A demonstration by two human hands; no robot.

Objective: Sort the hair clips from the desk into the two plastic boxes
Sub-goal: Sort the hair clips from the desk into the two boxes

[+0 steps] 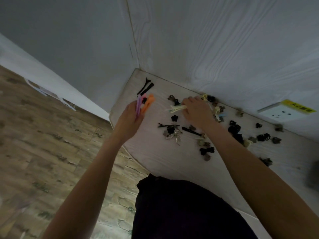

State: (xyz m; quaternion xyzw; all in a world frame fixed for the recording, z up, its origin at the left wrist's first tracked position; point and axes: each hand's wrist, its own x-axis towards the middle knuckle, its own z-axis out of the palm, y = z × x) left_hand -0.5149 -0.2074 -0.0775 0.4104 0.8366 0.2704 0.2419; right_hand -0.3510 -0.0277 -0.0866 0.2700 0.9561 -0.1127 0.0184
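Clips (203, 135) lay scattered on the desk (169, 161) against the wall; the left hand (128, 118) held a pink and orange bunch (144, 105) closed near the desk's left edge, while the right hand (196, 112) pinched a cream clip (176, 108). Gathering seemed underway. No boxes showed, so the next move calls for finding them; the desk's near side lay open.

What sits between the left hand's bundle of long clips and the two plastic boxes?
Cannot say: neither box is in view. The left hand holds the purple and orange clips above the desk corner, nothing touching them.

Clips (203, 133) scattered on desk (165, 161) along wall (224, 49); socket (284, 110) on wall, right.
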